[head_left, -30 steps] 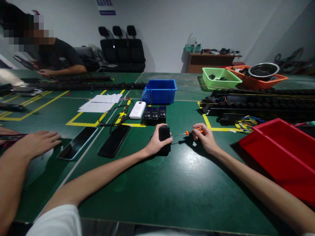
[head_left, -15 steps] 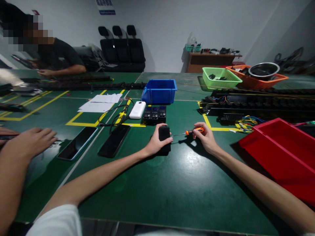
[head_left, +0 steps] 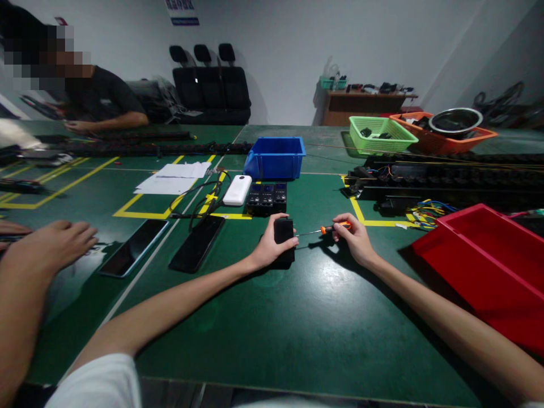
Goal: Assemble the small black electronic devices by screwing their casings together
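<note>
My left hand [head_left: 270, 245] is closed round a small black box [head_left: 284, 230], held upright near the middle of the green table [head_left: 255, 328]. In my right hand [head_left: 353, 238] is a screwdriver [head_left: 326, 229] with an orange and black handle, gripped by the fingers. Its thin shaft points left and its tip meets the box's right side; the exact contact spot is too small to make out. Behind the box stand several black modules [head_left: 267, 198], with a white power bank [head_left: 237, 190] beside them.
Two phones [head_left: 134, 247] [head_left: 198, 243] lie left of my left hand. A blue bin [head_left: 278, 157] stands behind the modules, a red bin [head_left: 488, 266] at right. Another person's hand [head_left: 59, 243] rests at far left; one more person [head_left: 110, 99] sits behind.
My right hand has shifted very slightly, its fingers a little changed on the screwdriver handle. My left hand and the black box look unmoved.
</note>
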Demonstrator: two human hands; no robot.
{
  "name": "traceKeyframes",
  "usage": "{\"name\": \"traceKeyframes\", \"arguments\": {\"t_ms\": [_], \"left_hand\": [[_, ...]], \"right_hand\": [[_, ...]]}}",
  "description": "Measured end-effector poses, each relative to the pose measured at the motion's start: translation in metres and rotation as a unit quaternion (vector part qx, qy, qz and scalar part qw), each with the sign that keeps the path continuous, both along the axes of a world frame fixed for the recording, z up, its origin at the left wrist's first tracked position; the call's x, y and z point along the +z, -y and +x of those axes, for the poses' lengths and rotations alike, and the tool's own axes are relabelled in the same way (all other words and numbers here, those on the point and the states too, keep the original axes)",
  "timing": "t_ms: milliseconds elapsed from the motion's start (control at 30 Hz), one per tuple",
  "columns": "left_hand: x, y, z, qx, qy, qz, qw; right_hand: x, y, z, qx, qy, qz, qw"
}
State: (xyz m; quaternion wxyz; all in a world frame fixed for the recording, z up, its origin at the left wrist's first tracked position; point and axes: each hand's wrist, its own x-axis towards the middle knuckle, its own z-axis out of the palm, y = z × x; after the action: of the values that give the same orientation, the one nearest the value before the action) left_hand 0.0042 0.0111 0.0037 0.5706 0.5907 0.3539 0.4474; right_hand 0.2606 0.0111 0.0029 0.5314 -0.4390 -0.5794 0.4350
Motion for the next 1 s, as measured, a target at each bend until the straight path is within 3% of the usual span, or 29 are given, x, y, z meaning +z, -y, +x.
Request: {"name": "traceKeyframes", "arguments": {"t_ms": [267,1000], "left_hand": [[0.0004,0.0001,-0.001,-0.003,0.0,0.001,1.0],[-0.0005,-0.0004,-0.0012,-0.001,-0.013,0.008,1.0]], "right_hand": [[-0.0018,-0.0014,0.0004,-0.022,0.045,-0.007,0.999],[0.0004,-0.0007,-0.0004,-0.014,-0.025,-0.013,1.0]]}}
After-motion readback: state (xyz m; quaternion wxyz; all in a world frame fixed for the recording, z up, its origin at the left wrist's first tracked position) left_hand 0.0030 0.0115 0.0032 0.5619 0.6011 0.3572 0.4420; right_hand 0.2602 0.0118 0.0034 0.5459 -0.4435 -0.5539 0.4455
